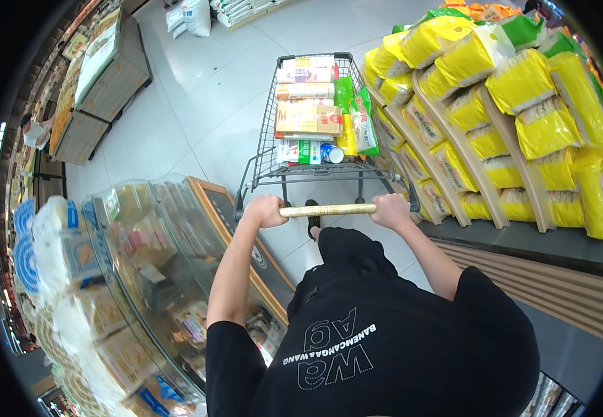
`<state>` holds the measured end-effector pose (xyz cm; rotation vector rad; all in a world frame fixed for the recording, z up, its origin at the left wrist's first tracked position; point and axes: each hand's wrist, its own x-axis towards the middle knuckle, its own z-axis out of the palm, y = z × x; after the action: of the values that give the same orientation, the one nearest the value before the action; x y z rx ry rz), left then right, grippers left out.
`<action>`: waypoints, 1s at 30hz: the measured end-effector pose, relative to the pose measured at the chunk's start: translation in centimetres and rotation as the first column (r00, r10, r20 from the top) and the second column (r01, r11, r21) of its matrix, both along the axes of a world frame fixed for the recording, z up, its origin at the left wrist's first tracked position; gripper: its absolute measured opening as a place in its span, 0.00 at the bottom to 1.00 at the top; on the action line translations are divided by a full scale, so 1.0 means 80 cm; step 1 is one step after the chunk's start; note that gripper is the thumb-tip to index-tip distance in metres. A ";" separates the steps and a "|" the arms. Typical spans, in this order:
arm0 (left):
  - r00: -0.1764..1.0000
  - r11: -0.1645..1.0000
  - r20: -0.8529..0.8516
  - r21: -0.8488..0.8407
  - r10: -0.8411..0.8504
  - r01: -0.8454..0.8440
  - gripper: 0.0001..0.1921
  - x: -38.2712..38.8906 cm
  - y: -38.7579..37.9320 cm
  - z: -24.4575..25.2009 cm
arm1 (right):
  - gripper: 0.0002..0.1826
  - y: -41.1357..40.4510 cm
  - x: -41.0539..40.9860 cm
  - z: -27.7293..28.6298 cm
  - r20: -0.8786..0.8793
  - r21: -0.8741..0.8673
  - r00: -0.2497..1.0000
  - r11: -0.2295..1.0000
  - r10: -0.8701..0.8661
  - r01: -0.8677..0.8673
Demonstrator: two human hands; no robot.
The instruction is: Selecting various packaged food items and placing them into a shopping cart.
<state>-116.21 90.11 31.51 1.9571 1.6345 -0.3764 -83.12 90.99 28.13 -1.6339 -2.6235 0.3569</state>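
My left hand (266,211) is wrapped around the left end of the cream-coloured handle bar (327,210) of a shopping cart. At the bar's other end my right hand (390,210) grips it too. Ahead of the bar lies the dark wire basket of the shopping cart (269,121). Inside are stacked cartons, with a tan box (306,120) near the top of the pile. A green-and-white bag (365,122) leans at the basket's right side, beside a yellow packet (347,136). Closest to the handle rest a blue can with a white lid (332,154) and a green-and-white packet (299,151).
Yellow bags (533,81) pile high on a slatted display rack (445,140) to the right. On the left stands a glass display case (176,250) with packaged food. Grey cabinets (111,78) and white sacks (196,18) are farther off. A person (36,131) appears at the far left.
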 end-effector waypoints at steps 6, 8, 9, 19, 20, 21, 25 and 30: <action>0.997 0.999 -0.049 0.012 -0.052 0.052 0.17 -0.057 0.077 -0.010 | 0.07 0.052 -0.047 -0.003 -0.060 -0.038 0.996 0.997 -0.067 0.065; 0.991 0.995 -0.092 -0.027 -0.096 0.094 0.18 -0.077 0.102 -0.006 | 0.07 0.063 -0.072 -0.005 -0.074 -0.060 0.993 0.994 -0.093 0.089; 0.990 0.994 -0.094 -0.031 -0.105 0.103 0.18 -0.088 0.116 -0.005 | 0.07 0.072 -0.083 -0.003 -0.078 -0.073 0.992 0.993 -0.094 0.089; 0.962 0.974 -0.162 -0.092 -0.218 0.206 0.19 -0.169 0.249 -0.009 | 0.07 0.160 -0.167 -0.001 -0.103 -0.120 0.977 0.978 -0.185 0.172; 0.960 0.969 -0.145 -0.081 -0.241 0.232 0.18 -0.177 0.262 -0.009 | 0.07 0.169 -0.173 -0.002 -0.116 -0.125 0.972 0.974 -0.203 0.188; 0.955 0.964 -0.143 -0.084 -0.261 0.251 0.18 -0.181 0.275 -0.007 | 0.07 0.176 -0.179 0.000 -0.114 -0.128 0.968 0.970 -0.223 0.208; 0.936 0.941 -0.111 -0.107 -0.333 0.322 0.19 -0.195 0.326 -0.005 | 0.07 0.203 -0.202 0.005 -0.099 -0.112 0.953 0.955 -0.286 0.275; 0.899 0.898 0.050 -0.039 -0.436 0.438 0.14 -0.228 0.388 -0.012 | 0.06 0.236 -0.235 0.013 0.010 -0.139 0.927 0.917 -0.375 0.373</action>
<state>-134.48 121.11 30.52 2.2718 1.1336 -0.5376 -101.92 109.88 29.18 -2.1115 -2.2420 0.5381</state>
